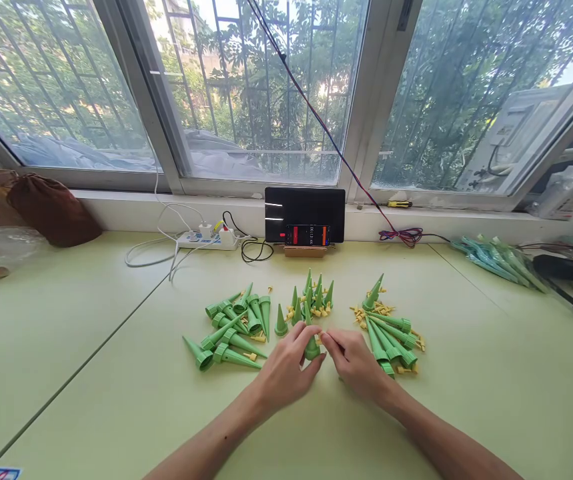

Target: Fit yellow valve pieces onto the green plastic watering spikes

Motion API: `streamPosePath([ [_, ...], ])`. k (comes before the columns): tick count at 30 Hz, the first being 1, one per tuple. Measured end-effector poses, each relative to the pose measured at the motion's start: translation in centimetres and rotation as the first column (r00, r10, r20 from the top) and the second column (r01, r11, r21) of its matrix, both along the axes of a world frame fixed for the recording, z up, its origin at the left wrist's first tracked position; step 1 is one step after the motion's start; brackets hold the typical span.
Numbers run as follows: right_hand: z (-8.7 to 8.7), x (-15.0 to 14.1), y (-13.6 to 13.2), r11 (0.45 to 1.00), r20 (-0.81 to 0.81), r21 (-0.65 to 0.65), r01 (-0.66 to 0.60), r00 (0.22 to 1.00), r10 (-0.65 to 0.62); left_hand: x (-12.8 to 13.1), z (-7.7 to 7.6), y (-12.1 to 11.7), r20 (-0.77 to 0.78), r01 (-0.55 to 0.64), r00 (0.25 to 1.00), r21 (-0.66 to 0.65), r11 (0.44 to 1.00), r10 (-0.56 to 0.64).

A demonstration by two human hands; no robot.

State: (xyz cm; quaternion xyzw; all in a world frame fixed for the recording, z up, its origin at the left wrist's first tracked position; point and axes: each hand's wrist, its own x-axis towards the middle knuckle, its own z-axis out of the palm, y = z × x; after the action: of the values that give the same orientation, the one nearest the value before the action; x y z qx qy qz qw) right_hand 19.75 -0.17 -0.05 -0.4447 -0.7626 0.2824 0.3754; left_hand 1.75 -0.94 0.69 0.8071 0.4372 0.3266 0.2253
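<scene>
My left hand (289, 363) is closed around a green plastic watering spike (311, 349), holding it point up just above the table. My right hand (359, 363) pinches at the side of that spike, where a small yellow valve (319, 339) shows partly between the fingertips. Just beyond the hands stands a group of upright spikes (309, 297) with yellow valves on them, and one more upright spike (281, 321) is left of it. To the left lies a loose pile of green spikes (239, 327). Right of my right hand, more spikes (391, 340) lie beside scattered yellow valves (383, 309).
At the back, a phone (307, 235) with a timer leans on a dark tablet (305, 200). A power strip (209, 240) with cables sits left of it. A brown bag (53, 210) is at far left; bagged green pieces (499, 263) and black headphones (571, 270) are at right.
</scene>
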Motion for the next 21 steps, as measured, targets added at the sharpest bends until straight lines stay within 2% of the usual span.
streamPosePath([
  [5, -0.1, -0.04, 0.01, 1.0, -0.004, 0.007, -0.002, 1.0, 0.002, -0.02, 0.24, -0.01, 0.008, -0.002, 1.0, 0.03, 1.0, 0.001],
  [21, -0.28, -0.09, -0.05, 1.0, -0.021, -0.015, -0.018, 1.0, 0.018, -0.13, 0.36, -0.05, -0.031, 0.004, 0.999, -0.004, 1.0, -0.004],
])
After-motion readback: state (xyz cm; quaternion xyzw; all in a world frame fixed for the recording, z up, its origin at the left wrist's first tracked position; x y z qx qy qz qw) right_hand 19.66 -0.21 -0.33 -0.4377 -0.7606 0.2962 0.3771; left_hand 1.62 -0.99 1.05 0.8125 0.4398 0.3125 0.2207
